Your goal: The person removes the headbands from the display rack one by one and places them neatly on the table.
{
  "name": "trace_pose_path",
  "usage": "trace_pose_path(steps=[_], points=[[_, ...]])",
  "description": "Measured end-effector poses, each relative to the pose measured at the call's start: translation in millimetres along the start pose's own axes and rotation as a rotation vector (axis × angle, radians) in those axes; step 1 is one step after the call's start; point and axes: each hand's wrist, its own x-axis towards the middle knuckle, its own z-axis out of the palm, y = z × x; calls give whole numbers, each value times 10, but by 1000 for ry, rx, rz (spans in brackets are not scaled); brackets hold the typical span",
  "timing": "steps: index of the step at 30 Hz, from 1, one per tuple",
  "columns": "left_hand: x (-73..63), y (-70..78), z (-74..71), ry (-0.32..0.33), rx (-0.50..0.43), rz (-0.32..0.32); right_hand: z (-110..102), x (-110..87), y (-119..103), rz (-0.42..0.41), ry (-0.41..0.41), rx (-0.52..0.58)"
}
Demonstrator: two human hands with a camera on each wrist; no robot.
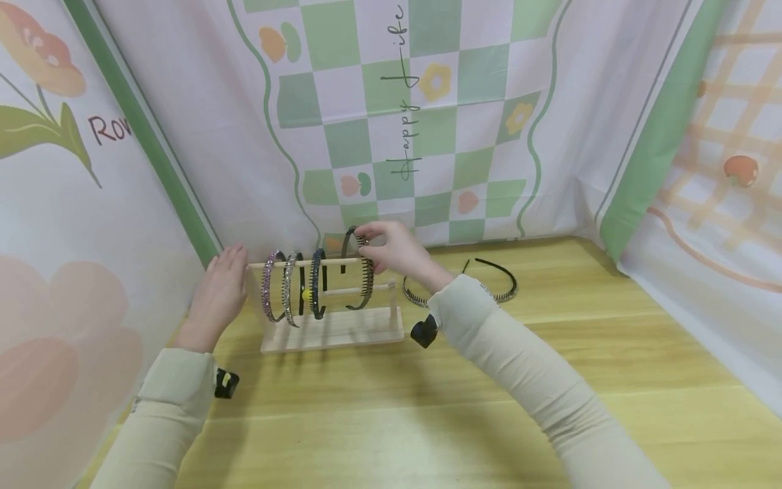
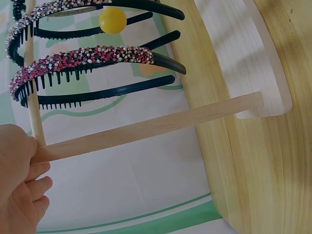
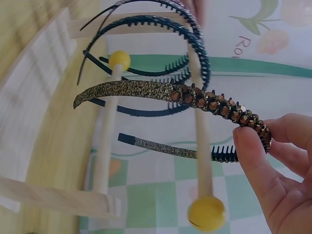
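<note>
My right hand [image 1: 400, 252] pinches the top of a headband with bronze-brown beads [image 3: 214, 104] between thumb and fingers. The two ends of this toothed headband hang on either side of the upper rod [image 3: 203, 161] of a wooden headband stand [image 1: 332, 334], near the rod's yellow end ball [image 3: 206, 213]. My left hand [image 2: 17, 178] holds the top of the stand's upright post [image 2: 161, 125] at the other end. Between the hands hang a pink-beaded headband [image 1: 267, 288], a silver-beaded headband [image 1: 288, 292] and a dark blue headband [image 1: 315, 285].
Another dark toothed headband [image 1: 506, 293] lies on the wooden table [image 1: 550, 380], right of the stand and partly behind the right wrist. A lower rod [image 3: 105, 141] with a yellow ball [image 3: 119, 61] runs beneath the upper one. Printed curtains [image 1: 238, 136] surround the table.
</note>
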Motion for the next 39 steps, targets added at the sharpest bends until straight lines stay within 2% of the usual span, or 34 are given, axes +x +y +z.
trace_pose_path(steps=[20, 30, 39], points=[[-12, 6, 7, 12, 4, 13, -362, -149, -172, -76, 47, 35], [-3, -6, 16, 8, 17, 15, -556, -267, -239, -55, 70, 74], [-12, 8, 9, 18, 7, 20, -711, -323, -180, -65, 126, 38]])
